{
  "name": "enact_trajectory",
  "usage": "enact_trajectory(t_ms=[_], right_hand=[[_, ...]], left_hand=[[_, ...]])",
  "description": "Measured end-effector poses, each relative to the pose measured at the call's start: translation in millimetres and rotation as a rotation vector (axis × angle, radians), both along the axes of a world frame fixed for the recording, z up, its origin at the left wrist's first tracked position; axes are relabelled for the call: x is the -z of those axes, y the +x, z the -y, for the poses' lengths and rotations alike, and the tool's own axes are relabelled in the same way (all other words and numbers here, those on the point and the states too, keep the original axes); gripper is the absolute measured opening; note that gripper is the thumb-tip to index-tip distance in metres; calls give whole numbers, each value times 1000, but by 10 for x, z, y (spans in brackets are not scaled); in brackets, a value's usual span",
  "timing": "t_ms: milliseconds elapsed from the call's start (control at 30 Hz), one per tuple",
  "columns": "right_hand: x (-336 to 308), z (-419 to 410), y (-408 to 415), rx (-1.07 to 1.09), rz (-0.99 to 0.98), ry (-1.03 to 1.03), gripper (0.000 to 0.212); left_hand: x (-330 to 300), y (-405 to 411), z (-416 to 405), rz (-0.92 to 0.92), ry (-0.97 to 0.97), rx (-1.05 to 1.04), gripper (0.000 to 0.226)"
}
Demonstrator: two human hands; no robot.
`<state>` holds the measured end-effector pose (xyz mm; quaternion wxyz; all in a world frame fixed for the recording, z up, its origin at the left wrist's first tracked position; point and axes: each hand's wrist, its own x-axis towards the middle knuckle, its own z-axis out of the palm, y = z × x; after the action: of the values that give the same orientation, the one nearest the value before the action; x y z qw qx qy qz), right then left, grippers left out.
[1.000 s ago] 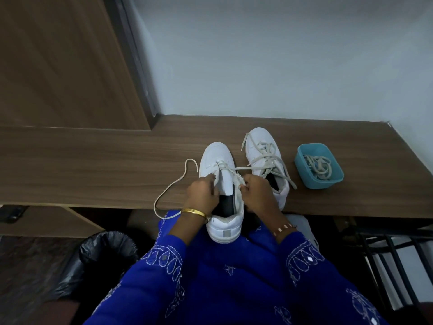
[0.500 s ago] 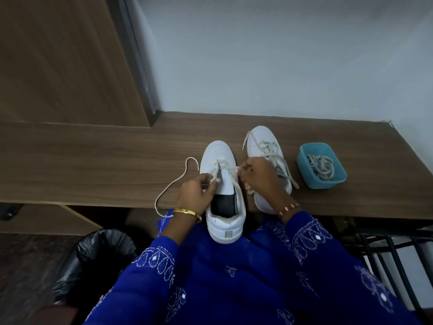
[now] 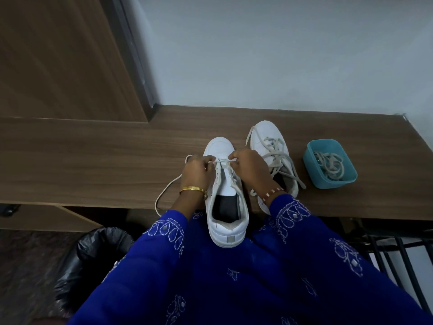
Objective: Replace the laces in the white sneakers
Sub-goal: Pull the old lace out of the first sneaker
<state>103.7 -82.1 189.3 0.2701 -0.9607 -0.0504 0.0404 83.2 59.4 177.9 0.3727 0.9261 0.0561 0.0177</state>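
A white sneaker (image 3: 226, 221) lies toe-away on the wooden desk (image 3: 93, 160), its heel over the near edge above my lap. My left hand (image 3: 198, 171) and my right hand (image 3: 248, 168) sit on either side of its lowest eyelets, each pinching an end of the white lace (image 3: 164, 193) near the toe. The lace's free length loops left over the desk and down past the edge. A second white sneaker (image 3: 269, 141) with loosely threaded laces stands just right, partly behind my right wrist.
A teal tub (image 3: 330, 181) holding a bundle of laces stands right of the sneakers. A brown cabinet panel (image 3: 58, 55) rises at the back left against a pale wall. Below the desk, a black-lined bin (image 3: 93, 249) sits left and a dark metal rack (image 3: 398, 254) right.
Both hands have moved forward from the sneaker's tongue area to the lowest eyelets near the toe. The lace that stretched to the right is now drawn in at the eyelets.
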Motion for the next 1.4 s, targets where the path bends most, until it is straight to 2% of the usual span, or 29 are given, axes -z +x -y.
enact_trajectory(t_ms=[200,333,533,800,1000,1133,1233,1400], right_hand=[[5,-55,-8,-68,138,-128,18],[-6,-90,13,-96,172,-187,15],[-6,-62,25,-116,255,-110,12],[13,37,80,-128,103,67,13],[113,11,85,-60,126,62,10],[115,-13,23,-12,139,131,11],[70,-2,-26,-67,120,102,19],[80,-46,-44,-49,162,12,12]], left_hand=[[-7,98,-26,28,77,36,13],[1,101,-4,68,170,119,16],[6,85,15,110,194,159,15],[-12,101,20,108,265,210,24],[-62,98,11,97,153,160,14],[-13,106,2,114,157,217,19],[19,126,13,90,188,204,19],[-12,121,83,118,223,196,18]])
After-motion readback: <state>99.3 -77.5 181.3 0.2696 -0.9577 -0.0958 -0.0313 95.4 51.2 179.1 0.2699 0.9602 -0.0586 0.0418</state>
